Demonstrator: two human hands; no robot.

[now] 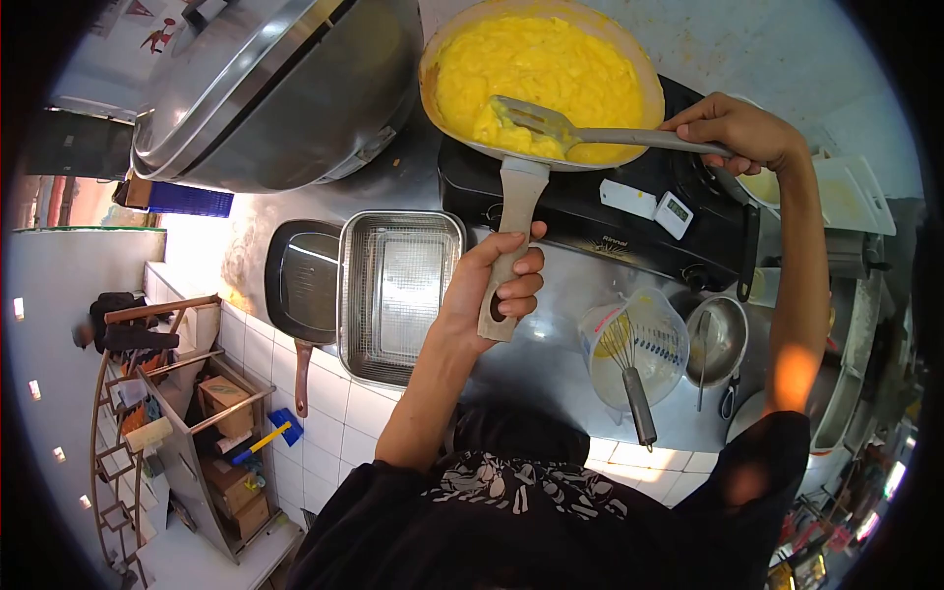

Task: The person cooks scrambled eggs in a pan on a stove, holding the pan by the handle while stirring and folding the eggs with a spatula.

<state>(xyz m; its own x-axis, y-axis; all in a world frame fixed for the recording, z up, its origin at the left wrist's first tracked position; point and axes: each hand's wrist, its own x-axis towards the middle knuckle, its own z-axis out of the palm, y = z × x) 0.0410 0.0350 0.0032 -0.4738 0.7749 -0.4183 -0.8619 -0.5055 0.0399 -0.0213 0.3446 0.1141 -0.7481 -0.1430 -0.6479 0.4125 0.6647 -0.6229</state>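
Crosswise over the near part of the pan (653, 88) lies the gray spatula (619, 137), its slotted head in the yellow food (541, 59), leftward of the right hand (739, 131), whose fingers pinch the shaft near its other end. The left hand (470, 285), farther from the spatula, wraps its fingers around the pan handle (524, 192), which runs from the pan toward the person's body.

The pan handle (526, 192) is showing a matt, faintly speckled surface, and the spatula (629, 137) is looking smooth and plastic-like. The metal counter (551, 359) is gleaming near the smooth black stove (560, 224), the measuring jug (671, 339) is looking like translucent plastic, and the shirt (531, 541) is appearing as matt cloth.
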